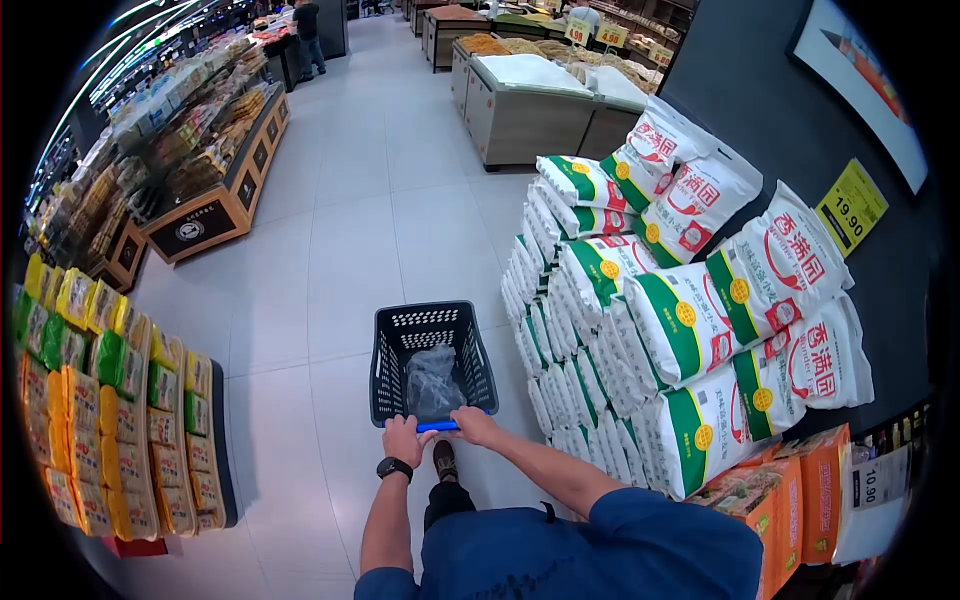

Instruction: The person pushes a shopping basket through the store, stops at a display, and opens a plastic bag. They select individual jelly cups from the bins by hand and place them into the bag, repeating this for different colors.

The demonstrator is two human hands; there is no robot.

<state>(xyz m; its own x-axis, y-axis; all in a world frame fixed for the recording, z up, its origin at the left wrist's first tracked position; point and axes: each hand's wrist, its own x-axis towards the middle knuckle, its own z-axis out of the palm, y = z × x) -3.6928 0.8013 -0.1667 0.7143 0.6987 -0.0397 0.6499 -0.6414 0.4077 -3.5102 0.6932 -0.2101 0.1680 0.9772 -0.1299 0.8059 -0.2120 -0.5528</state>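
Note:
In the head view, a black shopping basket [486, 372] with perforated sides stands in front of me. A crumpled clear plastic bag [434, 380] lies inside it. Both my hands are closed around the basket's blue handle [437, 426] at the near rim. My left hand [404, 440], with a dark watch on the wrist, grips the left end. At the right end, my right hand [474, 427] has its fingers wrapped over the same bar. One of my shoes shows on the floor just below the handle.
Stacked white-and-green sacks [690, 310] rise close on my right, with orange boxes [770, 500] below them. A shelf of yellow and orange packets [130, 420] stands on the left. Tiled floor [350, 210] runs ahead between display bins [530, 110] and a wooden stand [200, 215]. A person [307, 40] is far off.

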